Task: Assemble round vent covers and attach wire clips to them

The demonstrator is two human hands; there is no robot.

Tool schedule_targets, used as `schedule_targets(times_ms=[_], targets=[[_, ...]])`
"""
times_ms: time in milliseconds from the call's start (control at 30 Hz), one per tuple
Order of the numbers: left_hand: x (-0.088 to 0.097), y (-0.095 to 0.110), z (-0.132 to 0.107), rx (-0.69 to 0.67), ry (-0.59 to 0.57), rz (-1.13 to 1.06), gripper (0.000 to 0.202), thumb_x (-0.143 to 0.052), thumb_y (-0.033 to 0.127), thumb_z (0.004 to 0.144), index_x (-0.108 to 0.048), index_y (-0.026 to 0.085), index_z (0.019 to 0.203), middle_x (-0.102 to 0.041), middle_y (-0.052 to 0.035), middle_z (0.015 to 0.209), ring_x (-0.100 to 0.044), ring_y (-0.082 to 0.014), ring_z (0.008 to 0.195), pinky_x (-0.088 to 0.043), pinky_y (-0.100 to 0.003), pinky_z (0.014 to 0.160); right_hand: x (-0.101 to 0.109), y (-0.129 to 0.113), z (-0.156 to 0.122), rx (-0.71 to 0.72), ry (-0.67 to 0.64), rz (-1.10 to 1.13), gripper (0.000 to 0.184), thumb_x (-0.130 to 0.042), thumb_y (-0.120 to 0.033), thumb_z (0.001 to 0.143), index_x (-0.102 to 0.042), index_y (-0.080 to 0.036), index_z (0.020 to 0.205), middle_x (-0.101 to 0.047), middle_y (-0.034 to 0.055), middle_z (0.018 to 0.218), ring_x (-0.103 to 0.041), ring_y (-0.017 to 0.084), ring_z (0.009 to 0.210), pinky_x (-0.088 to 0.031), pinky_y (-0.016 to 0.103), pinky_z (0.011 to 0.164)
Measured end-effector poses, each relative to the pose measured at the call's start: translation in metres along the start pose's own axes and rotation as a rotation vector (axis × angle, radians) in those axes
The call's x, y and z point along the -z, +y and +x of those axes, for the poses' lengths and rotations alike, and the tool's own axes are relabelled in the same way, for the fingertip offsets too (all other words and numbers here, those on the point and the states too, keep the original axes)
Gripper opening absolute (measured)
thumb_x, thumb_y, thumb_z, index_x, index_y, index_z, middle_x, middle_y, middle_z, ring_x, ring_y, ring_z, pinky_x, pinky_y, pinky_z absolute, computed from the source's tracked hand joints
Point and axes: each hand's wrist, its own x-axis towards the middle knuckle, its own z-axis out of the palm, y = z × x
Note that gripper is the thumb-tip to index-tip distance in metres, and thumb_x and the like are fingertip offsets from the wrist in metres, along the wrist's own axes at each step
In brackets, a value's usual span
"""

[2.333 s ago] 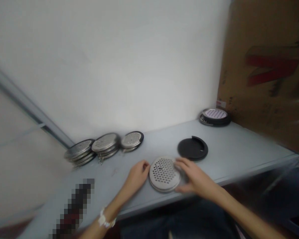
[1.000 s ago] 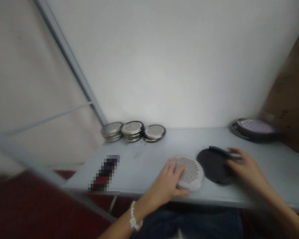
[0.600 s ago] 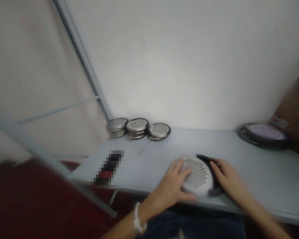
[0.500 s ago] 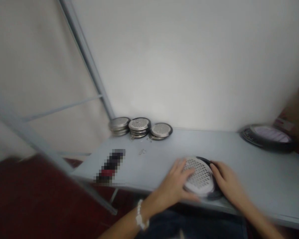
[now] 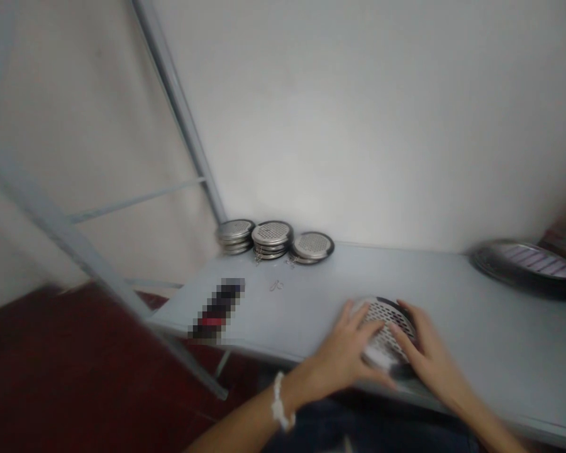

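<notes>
A round metal disc with a perforated top (image 5: 389,324) and a dark rim lies at the front edge of the table, slightly blurred. My left hand (image 5: 346,352) grips its left side, fingers on the holes and thumb along the near edge. From the right, my right hand (image 5: 427,343) holds it with the thumb across the top and the fingers around the dark rim. The disc's underside is hidden.
Along the wall stand a left stack (image 5: 236,234), a middle stack (image 5: 271,236) and a right stack (image 5: 314,245) of similar discs. Small wire pieces (image 5: 277,286) and a pixelated item (image 5: 219,308) lie on the grey table (image 5: 476,327). Dark round trays (image 5: 532,264) sit at right; a metal frame (image 5: 179,113) rises left.
My right thumb has moved from the disc's dark rim onto its perforated top. The left hand keeps its hold. The view has shifted slightly left.
</notes>
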Motion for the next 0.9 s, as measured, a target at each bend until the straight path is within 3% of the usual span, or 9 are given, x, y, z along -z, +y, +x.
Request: schedule_targets(times_ms=[100, 200, 300, 367, 433, 667, 900], targets=[[0.021, -0.01, -0.004, 0.124, 0.019, 0.027, 0.086, -0.077, 0.062, 0.079, -0.046, 0.021, 0.148, -0.039, -0.016, 0.16, -0.027, -0.0353, 0.152, -0.027, -0.053, 0.123, 0.006, -0.004, -0.004, 0.02, 0.119, -0.057, 0.047, -0.047, -0.056, 0.097, -0.051, -0.022, 0.129, -0.058, 0.0141, 0.126, -0.054, 0.034, 0.12, -0.042, 0.057, 0.106], [0.057, -0.041, -0.007, 0.297, 0.202, 0.174, 0.04, -0.058, 0.031, 0.097, -0.057, 0.021, 0.136, -0.057, -0.0122, 0.143, -0.047, -0.0286, 0.138, -0.034, -0.049, 0.119, 0.014, -0.013, -0.013, 0.146, 0.206, -0.127, 0.031, -0.052, -0.05, 0.096, -0.057, -0.023, 0.11, -0.06, 0.0125, 0.111, -0.055, 0.033, 0.107, -0.045, 0.054, 0.096], [0.1, -0.08, -0.014, 0.454, 0.252, 0.242, 0.029, -0.048, 0.016, 0.095, -0.066, 0.019, 0.117, -0.07, -0.0113, 0.118, -0.059, -0.0268, 0.119, -0.043, -0.046, 0.109, 0.018, -0.026, -0.021, 0.352, 0.033, -0.126, 0.02, -0.061, -0.042, 0.093, -0.058, -0.024, 0.102, -0.06, 0.0105, 0.102, -0.057, 0.03, 0.097, -0.049, 0.047, 0.084], [0.124, -0.102, -0.021, 0.512, 0.244, 0.254, 0.023, -0.053, 0.018, 0.091, -0.069, 0.018, 0.108, -0.072, -0.0112, 0.108, -0.062, -0.0275, 0.109, -0.048, -0.043, 0.101, 0.017, -0.033, -0.023, 0.454, -0.15, -0.163, 0.022, -0.067, -0.04, 0.089, -0.06, -0.025, 0.103, -0.062, 0.0097, 0.103, -0.057, 0.029, 0.096, -0.049, 0.045, 0.083], [0.139, -0.117, -0.029, 0.564, 0.221, 0.262, 0.018, -0.061, 0.023, 0.085, -0.069, 0.017, 0.1, -0.073, -0.0105, 0.1, -0.064, -0.0279, 0.1, -0.051, -0.04, 0.091, 0.014, -0.036, -0.022, 0.465, -0.224, -0.228, 0.025, -0.069, -0.039, 0.088, -0.061, -0.025, 0.107, -0.062, 0.0097, 0.107, -0.056, 0.03, 0.098, -0.048, 0.047, 0.086], [0.146, -0.138, -0.031, 0.621, 0.079, 0.265, 0.013, -0.063, 0.022, 0.076, -0.073, 0.016, 0.083, -0.074, -0.0048, 0.081, -0.067, -0.0221, 0.08, -0.049, -0.029, 0.074, -0.001, -0.015, -0.015, 0.278, -0.007, -0.33, 0.032, -0.062, -0.036, 0.091, -0.06, -0.023, 0.12, -0.06, 0.0134, 0.121, -0.054, 0.036, 0.113, -0.046, 0.055, 0.096], [0.148, -0.128, -0.015, 0.66, -0.031, 0.385, 0.009, -0.063, 0.013, 0.068, -0.071, 0.016, 0.071, -0.073, -0.0058, 0.074, -0.067, -0.0227, 0.074, -0.047, -0.029, 0.07, -0.006, -0.004, -0.015, 0.114, 0.223, -0.432, 0.034, -0.044, -0.019, 0.093, -0.057, -0.024, 0.125, -0.058, 0.0153, 0.129, -0.047, 0.04, 0.126, -0.041, 0.064, 0.099]])
